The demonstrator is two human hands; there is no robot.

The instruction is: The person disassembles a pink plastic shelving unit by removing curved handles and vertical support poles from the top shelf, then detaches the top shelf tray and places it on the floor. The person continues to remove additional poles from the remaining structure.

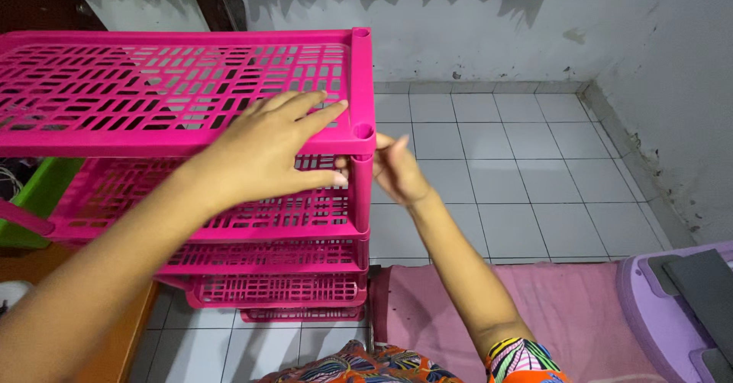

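Head view: a pink slatted plastic rack (183, 85) stands on white floor tiles (504, 161) near the wall corner.
Left hand (263, 150) lies spread on the top shelf's front right corner, thumb on the post (360, 200); right hand (397, 171) pinches that post; open floor lies rightward.

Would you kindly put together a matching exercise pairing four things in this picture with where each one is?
Things:
1. left hand
2. right hand
3. green container
4. purple object

Places:
A. at the lower right edge of the picture, on the floor
B. spread on the top shelf of the pink rack, thumb at the corner post
C. at the left edge, behind the rack's lower shelves
D. just right of the corner post, fingers at its top

Pairs: 1-B, 2-D, 3-C, 4-A
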